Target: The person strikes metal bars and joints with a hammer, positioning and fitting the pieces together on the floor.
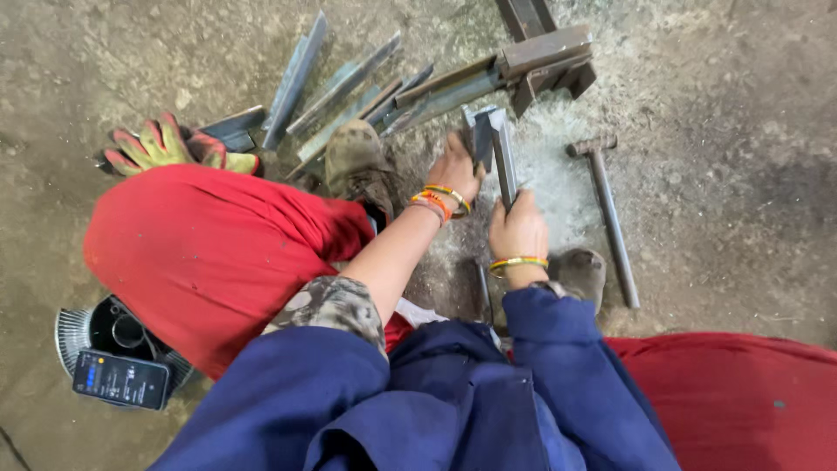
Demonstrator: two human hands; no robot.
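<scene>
I squat over a dusty concrete floor in red trousers and a blue jacket. My left hand (pixel 455 170), with bangles at the wrist, grips the far end of a short grey steel angle piece (pixel 493 139). My right hand (pixel 518 230) is closed around the near end of the same angle piece, which stands tilted on the floor between my feet. Both hands are bare.
Several steel angle offcuts (pixel 344 87) lie fanned out ahead, beside a welded steel bracket (pixel 545 57). A metal hammer (pixel 609 214) lies to the right. Red-and-yellow work gloves (pixel 170 148) lie at left. A phone (pixel 120 378) rests on a wire spool (pixel 78 336) at lower left.
</scene>
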